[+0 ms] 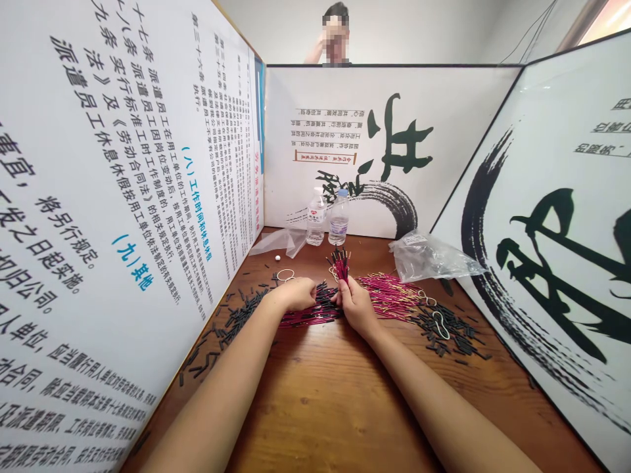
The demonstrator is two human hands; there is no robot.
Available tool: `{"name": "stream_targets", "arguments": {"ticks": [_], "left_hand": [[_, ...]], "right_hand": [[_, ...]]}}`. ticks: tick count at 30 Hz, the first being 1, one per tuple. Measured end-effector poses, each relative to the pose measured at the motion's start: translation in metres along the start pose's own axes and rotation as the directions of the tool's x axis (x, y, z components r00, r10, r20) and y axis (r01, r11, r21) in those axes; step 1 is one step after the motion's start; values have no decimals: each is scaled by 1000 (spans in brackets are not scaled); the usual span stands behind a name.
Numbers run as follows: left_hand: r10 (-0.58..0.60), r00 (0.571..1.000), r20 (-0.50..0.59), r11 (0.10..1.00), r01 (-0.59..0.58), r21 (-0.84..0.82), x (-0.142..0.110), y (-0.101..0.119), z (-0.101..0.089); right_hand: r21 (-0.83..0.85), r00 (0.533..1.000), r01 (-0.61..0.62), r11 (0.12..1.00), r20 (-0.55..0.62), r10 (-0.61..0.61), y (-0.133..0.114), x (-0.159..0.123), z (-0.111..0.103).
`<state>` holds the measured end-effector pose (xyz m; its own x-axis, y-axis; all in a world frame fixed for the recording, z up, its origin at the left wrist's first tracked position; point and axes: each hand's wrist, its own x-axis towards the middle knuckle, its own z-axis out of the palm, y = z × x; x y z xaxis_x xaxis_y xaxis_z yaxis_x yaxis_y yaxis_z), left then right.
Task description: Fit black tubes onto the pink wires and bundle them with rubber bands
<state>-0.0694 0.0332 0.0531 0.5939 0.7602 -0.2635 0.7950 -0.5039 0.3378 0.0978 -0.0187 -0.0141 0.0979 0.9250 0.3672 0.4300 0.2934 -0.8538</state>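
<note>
My right hand point(355, 305) is closed round an upright bundle of thin red sticks point(340, 264) with black ends. My left hand point(300, 293) is curled over a pile of red sticks with black sleeves point(308, 318), its fingertips turned down and mostly hidden. Whether anything is pinched in it does not show. To the right of my right hand lies a spread of red sticks with pale tips point(392, 299). Short black tubes point(242, 315) are scattered by my left forearm, and another heap of black tubes point(456, 332) lies at the right.
Two water bottles, one clear point(315, 220) and one blue-capped point(338, 223), stand at the back. A crumpled plastic bag point(428, 256) lies right of them. Rubber bands point(440, 325) rest near the tubes. Printed panels point(315, 144) wall in the wooden table point(315, 407); a person point(336, 36) is behind.
</note>
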Motion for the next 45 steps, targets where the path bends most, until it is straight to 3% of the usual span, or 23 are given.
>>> {"name": "stream_targets", "arguments": {"ticks": [6,9,11,13,16,20,27,33,37,41,45], "left_hand": [[6,1000,-1,998,-6,-59,1,-3,-1],[37,989,-143,975,-67,-213,1,5,-4],[113,963,-244,889,-208,-409,1,14,-6],[187,939,-287,718,-330,-612,1,24,-5],[209,949,-236,542,-313,-780,0,34,0],[266,950,-162,445,-270,-854,3,34,8],[214,931,-295,219,-340,-915,12,25,10],[228,924,-305,244,-358,-901,8,27,6],[211,936,-281,337,-340,-878,1,30,1],[210,944,-254,426,-322,-845,-5,34,-4],[220,931,-293,445,-363,-819,-4,34,-3]], "right_hand": [[51,997,18,999,-70,-15,3,0,-1],[99,997,32,995,-76,-25,1,0,-1],[137,996,42,990,-84,-31,-3,-2,0],[175,996,46,983,-78,-33,-9,-4,3],[225,999,40,973,-27,-35,-18,-7,9],[216,999,39,976,-6,-39,-22,-10,15],[242,996,51,969,57,-67,-21,-11,15],[222,991,75,972,91,-97,-23,-13,14],[254,991,63,965,98,-91,-22,-13,12],[229,996,73,971,33,-83,-20,-11,10],[202,997,70,977,-28,-65,-18,-9,10]]}}
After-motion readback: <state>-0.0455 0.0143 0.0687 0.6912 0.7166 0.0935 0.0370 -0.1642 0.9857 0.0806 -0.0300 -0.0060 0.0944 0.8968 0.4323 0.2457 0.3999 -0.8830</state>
